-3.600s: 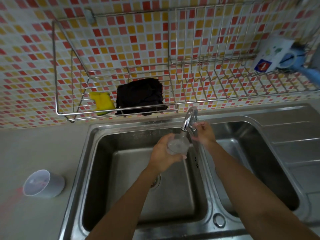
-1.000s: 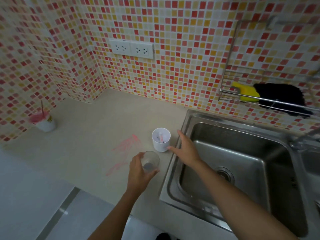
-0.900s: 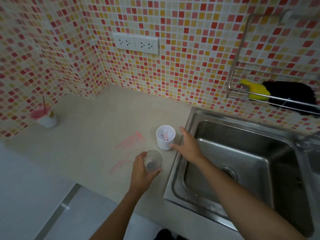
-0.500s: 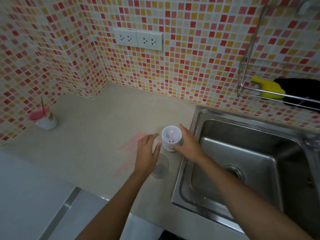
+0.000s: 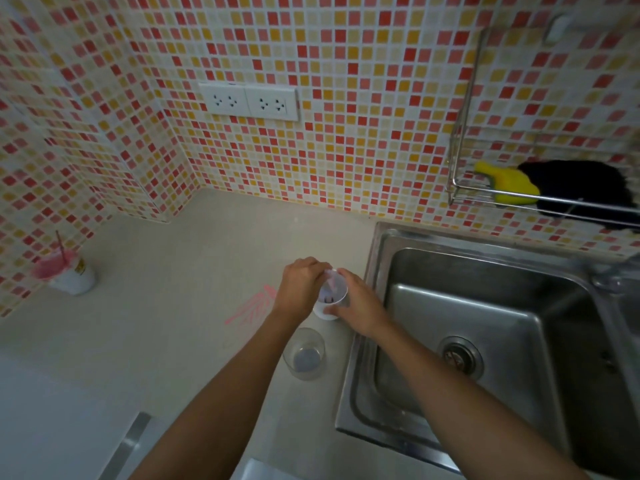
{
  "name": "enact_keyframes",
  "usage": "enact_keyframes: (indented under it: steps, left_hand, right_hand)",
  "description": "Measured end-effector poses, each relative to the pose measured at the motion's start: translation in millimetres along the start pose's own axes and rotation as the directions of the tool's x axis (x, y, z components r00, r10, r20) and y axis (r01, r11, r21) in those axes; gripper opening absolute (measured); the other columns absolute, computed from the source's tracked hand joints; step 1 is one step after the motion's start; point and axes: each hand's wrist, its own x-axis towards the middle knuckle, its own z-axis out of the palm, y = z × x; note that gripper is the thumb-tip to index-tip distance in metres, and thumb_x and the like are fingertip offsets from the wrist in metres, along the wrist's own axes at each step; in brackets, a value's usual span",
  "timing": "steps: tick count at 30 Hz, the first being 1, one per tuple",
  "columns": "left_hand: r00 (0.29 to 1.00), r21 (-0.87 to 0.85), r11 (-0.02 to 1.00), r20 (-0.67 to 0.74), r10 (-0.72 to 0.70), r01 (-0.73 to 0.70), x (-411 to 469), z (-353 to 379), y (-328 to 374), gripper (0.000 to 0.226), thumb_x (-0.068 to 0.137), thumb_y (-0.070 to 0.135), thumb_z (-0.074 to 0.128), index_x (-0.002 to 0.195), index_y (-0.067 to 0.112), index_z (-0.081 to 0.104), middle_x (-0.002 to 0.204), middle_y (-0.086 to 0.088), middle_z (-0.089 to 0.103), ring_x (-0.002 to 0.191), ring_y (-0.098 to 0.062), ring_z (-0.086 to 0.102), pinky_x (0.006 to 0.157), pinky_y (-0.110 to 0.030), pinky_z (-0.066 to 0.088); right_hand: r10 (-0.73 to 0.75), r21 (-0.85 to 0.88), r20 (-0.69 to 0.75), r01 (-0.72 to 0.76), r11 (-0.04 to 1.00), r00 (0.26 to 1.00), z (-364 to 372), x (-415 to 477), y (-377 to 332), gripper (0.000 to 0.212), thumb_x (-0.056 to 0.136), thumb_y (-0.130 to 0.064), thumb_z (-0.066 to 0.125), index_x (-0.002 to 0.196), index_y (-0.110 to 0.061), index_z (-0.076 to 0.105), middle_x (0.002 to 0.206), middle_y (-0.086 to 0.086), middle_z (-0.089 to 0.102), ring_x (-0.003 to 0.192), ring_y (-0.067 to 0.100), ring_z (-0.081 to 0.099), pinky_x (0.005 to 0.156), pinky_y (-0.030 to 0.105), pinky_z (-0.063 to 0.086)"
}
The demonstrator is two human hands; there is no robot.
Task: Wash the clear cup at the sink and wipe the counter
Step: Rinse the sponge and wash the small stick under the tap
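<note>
The clear cup (image 5: 304,355) stands upright on the beige counter (image 5: 166,327), just left of the steel sink (image 5: 485,327), with no hand on it. Behind it is a small white cup (image 5: 329,299) holding a thin pink stick. My right hand (image 5: 356,306) grips the white cup's right side. My left hand (image 5: 301,289) is at its rim, fingertips pinching the stick. Pink streaks (image 5: 252,306) mark the counter left of my hands.
A white cup with pink contents (image 5: 69,271) stands at the far left by the tiled wall. A wire rack (image 5: 460,188) above the sink holds a yellow sponge (image 5: 509,185) and a black cloth (image 5: 581,188). The faucet (image 5: 616,275) is at the right edge.
My left hand set the clear cup down on the counter, let go and moved to the white cup's rim. My right hand closed round the white cup.
</note>
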Motion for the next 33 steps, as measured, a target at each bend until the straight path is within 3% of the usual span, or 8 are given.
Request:
enact_keyframes:
  steps: [5,8,12,15,21,25,28,33]
  left_hand:
    - [0.992,-0.101,0.995,-0.119,-0.033,0.021,7,-15,2,0.015,0.085,0.016,0.066,0.096,0.011,0.075,0.091,-0.007,0.074,0.078,-0.021,0.067,0.074,-0.021,0.043]
    - [0.983,-0.174,0.985,-0.179,-0.047,0.016,11,-24,14,0.015,0.086,0.015,0.067,0.098,0.011,0.075,0.093,-0.005,0.074,0.077,-0.012,0.063,0.074,-0.018,0.041]
    - [0.987,-0.279,0.96,-0.16,-0.024,-0.022,32,-32,54,0.019,0.087,0.017,0.066,0.104,0.013,0.073,0.1,-0.002,0.073,0.083,-0.005,0.058,0.078,-0.019,0.045]
    - [0.992,-0.401,0.916,-0.119,-0.052,0.0,47,-30,93,0.021,0.087,0.019,0.068,0.106,0.013,0.072,0.1,0.002,0.072,0.086,-0.006,0.061,0.082,-0.018,0.047]
    - [0.996,-0.498,0.866,-0.056,-0.067,0.031,55,-8,151,0.018,0.086,0.017,0.07,0.103,0.017,0.071,0.096,0.003,0.073,0.083,-0.005,0.064,0.081,-0.022,0.054]
    - [0.995,-0.512,0.855,-0.009,-0.1,0.081,56,7,168,0.019,0.086,0.019,0.07,0.105,0.015,0.071,0.098,0.002,0.073,0.087,-0.01,0.066,0.084,-0.028,0.056]
    - [0.989,-0.52,0.844,0.007,-0.148,0.13,55,14,181,0.018,0.086,0.019,0.07,0.103,0.016,0.071,0.098,0.002,0.072,0.087,-0.008,0.066,0.079,-0.019,0.053]
    - [0.984,-0.542,0.826,0.005,-0.18,0.155,54,22,202,0.011,0.086,0.015,0.069,0.097,0.015,0.07,0.094,0.002,0.071,0.079,-0.003,0.063,0.072,-0.012,0.047]
  right_hand:
    - [-0.003,-0.048,0.028,0.004,0.999,1.0,-19,-4,-7,0.097,0.078,-0.031,0.077,0.152,-0.021,0.015,0.157,0.001,0.025,0.142,0.023,0.029,0.111,0.04,0.032]
    - [-0.109,-0.09,-0.167,0.095,0.991,0.98,-65,-25,-19,0.077,0.087,-0.024,0.068,0.15,-0.022,0.025,0.155,-0.001,0.03,0.141,0.018,0.031,0.113,0.039,0.033]
    - [-0.271,-0.137,-0.592,0.237,0.962,0.759,-163,-60,-47,0.041,0.093,-0.017,0.058,0.133,-0.019,0.052,0.134,-0.003,0.054,0.122,0.014,0.049,0.101,0.034,0.043]
    - [-0.288,-0.227,-0.736,0.177,0.958,0.613,-231,-52,-43,0.03,0.093,-0.013,0.054,0.121,-0.014,0.06,0.123,0.004,0.061,0.116,0.02,0.053,0.098,0.034,0.043]
    - [0.056,-0.28,-0.469,-0.209,0.937,0.882,-308,2,-5,0.034,0.091,-0.024,0.055,0.124,-0.016,0.058,0.125,0.008,0.056,0.109,0.029,0.054,0.092,0.039,0.048]
    - [0.18,-0.319,-0.351,-0.299,0.899,0.919,-319,19,1,0.036,0.086,-0.034,0.058,0.12,-0.021,0.058,0.124,0.007,0.058,0.107,0.029,0.055,0.095,0.044,0.047]
    - [0.074,-0.224,-0.461,-0.197,0.955,0.884,-320,18,7,0.029,0.089,-0.023,0.059,0.118,-0.019,0.063,0.125,0.005,0.06,0.106,0.024,0.058,0.087,0.029,0.048]
    - [-0.308,-0.097,-0.674,0.333,0.938,0.671,-306,-42,-4,0.037,0.089,-0.016,0.062,0.126,-0.017,0.063,0.117,0.004,0.062,0.099,0.014,0.058,0.085,0.015,0.044]
